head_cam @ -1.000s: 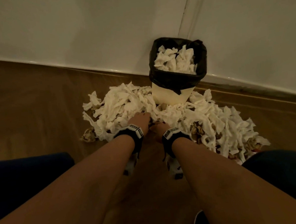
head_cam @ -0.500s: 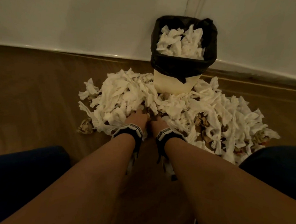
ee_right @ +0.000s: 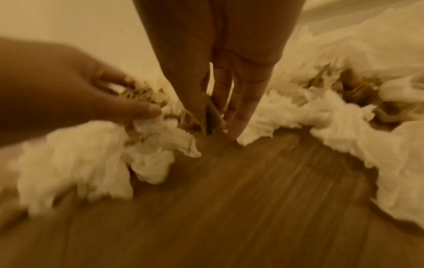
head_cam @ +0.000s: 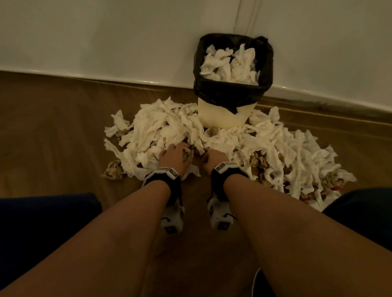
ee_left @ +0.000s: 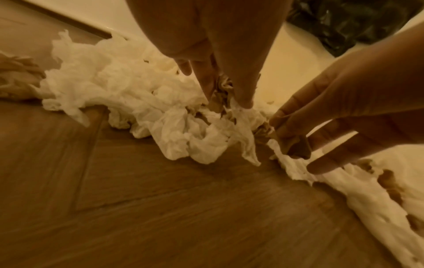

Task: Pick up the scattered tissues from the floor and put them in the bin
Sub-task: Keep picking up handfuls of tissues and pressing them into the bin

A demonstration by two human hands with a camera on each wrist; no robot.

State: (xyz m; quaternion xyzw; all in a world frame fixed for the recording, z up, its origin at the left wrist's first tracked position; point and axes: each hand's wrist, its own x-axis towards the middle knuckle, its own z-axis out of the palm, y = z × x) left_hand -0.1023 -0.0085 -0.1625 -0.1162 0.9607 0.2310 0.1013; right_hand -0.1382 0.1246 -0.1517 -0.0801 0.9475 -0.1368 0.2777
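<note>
Both hands have pushed farther into the near edge of the tissues since the earlier frame. Left of the gap, the left hand pinches a brownish wad with its fingertips. Just right, the right hand pinches another scrap against the floor. Straight beyond both, the bin stands against the wall, already heaped.
</note>
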